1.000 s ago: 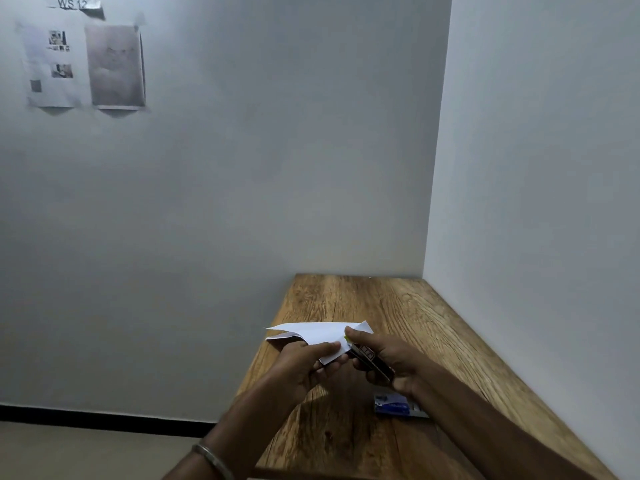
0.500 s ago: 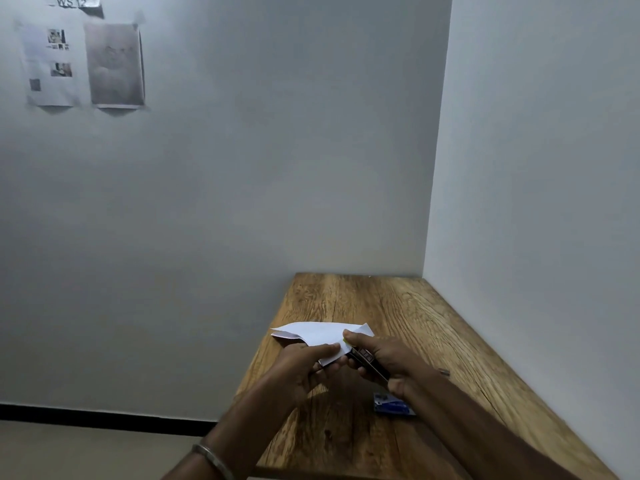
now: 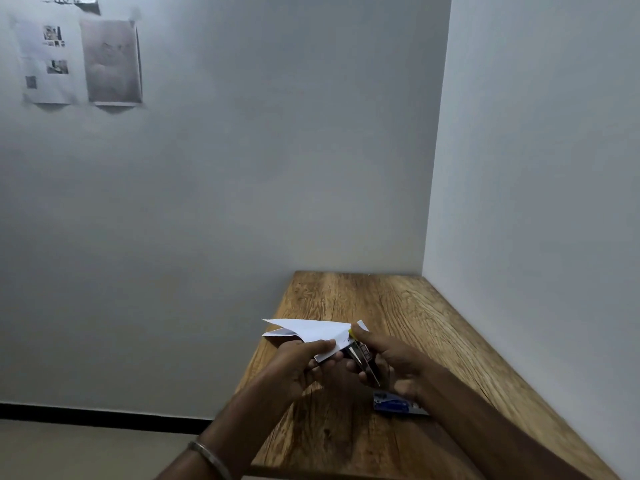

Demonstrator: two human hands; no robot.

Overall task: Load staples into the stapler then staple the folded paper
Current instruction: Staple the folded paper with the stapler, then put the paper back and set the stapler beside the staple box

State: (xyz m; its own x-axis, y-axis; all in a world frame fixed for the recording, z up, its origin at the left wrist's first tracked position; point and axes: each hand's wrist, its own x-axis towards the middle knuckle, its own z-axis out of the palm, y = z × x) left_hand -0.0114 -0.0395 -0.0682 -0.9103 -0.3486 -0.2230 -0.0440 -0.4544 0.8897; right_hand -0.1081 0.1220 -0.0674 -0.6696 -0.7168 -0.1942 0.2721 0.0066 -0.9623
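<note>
Beneath right hand (image 3: pixel 391 362), blue staple box (image 3: pixel 394 405)

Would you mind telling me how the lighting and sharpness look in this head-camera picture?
Head view: dim, flat light; the hands cast a soft shadow on the wooden table; the stapler and folded paper are slightly soft; wall sheets are unreadable apart from "WS 12".

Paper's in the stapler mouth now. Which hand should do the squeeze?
Probably the right hand: it already wraps the stapler, thumb on top. The left hand pinches the folded paper and should just steady it.
</note>
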